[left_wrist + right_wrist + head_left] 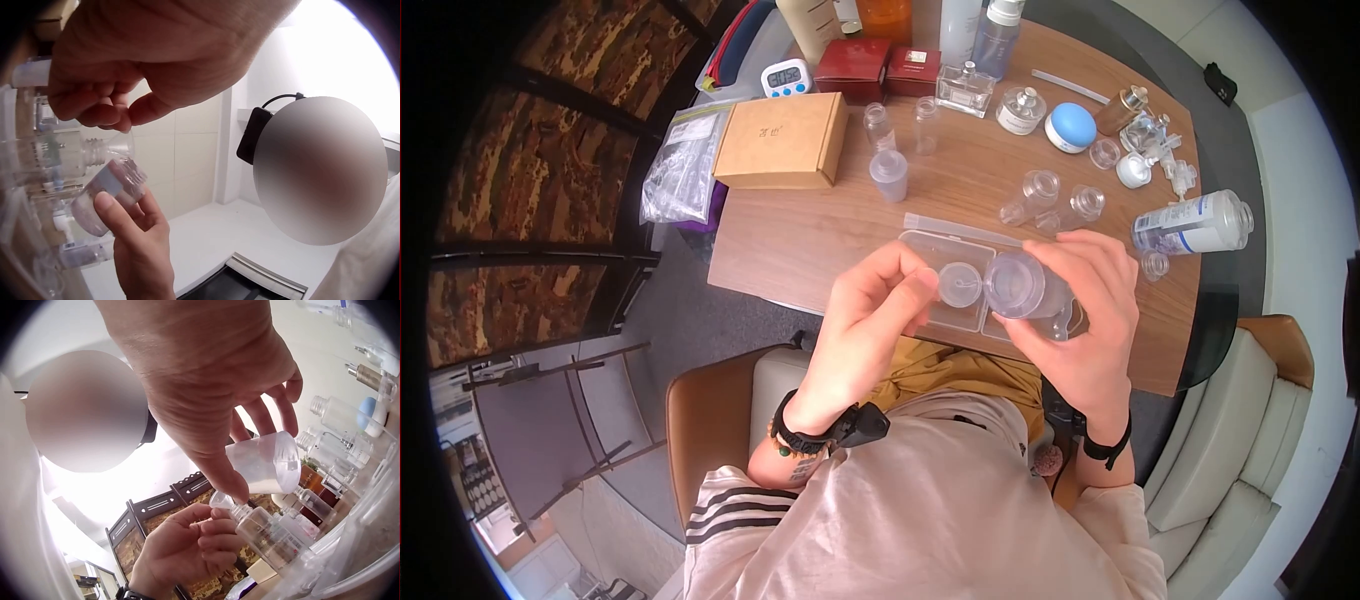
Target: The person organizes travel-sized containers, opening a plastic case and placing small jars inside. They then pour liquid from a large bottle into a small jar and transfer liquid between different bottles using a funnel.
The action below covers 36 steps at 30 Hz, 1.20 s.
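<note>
A small clear funnel [960, 285] sits in the neck of an upright clear bottle [275, 540]. My left hand [865, 320] pinches the funnel's rim between thumb and forefinger, its other fingers curled. My right hand [1090, 310] grips a clear plastic jar [112, 194] with a threaded neck. The jar is tilted, its mouth right by the funnel in the left wrist view. Below both hands lies an open clear plastic case [940, 240].
Several small clear bottles [1030, 200] stand or lie beyond the hands. Further off are a cardboard box [780, 140], a timer [786, 78], a perfume bottle [966, 90] and a blue-lidded jar [1070, 126]. A larger labelled bottle [1195, 222] lies at the right.
</note>
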Available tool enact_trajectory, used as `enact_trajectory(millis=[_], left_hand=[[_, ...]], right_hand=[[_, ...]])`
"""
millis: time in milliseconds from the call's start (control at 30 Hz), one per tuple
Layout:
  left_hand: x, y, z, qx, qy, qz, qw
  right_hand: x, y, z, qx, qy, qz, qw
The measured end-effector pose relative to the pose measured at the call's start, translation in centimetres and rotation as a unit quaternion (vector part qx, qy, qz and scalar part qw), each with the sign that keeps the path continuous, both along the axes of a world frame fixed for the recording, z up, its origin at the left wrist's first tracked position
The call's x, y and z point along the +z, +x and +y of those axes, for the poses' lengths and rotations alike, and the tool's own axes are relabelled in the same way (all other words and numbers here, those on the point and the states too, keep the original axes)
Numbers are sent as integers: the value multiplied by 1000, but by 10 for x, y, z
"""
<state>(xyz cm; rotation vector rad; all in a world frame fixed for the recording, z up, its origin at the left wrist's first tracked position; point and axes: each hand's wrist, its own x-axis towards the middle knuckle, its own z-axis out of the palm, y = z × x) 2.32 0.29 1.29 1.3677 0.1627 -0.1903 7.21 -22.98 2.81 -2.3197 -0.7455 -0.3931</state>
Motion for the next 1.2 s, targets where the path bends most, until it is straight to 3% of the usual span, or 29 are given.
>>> enact_trajectory(millis=[1200], left_hand=[[-1, 3, -1, -8, 10, -1, 1000]], right_hand=[[9, 0, -4, 15, -42, -30, 999]])
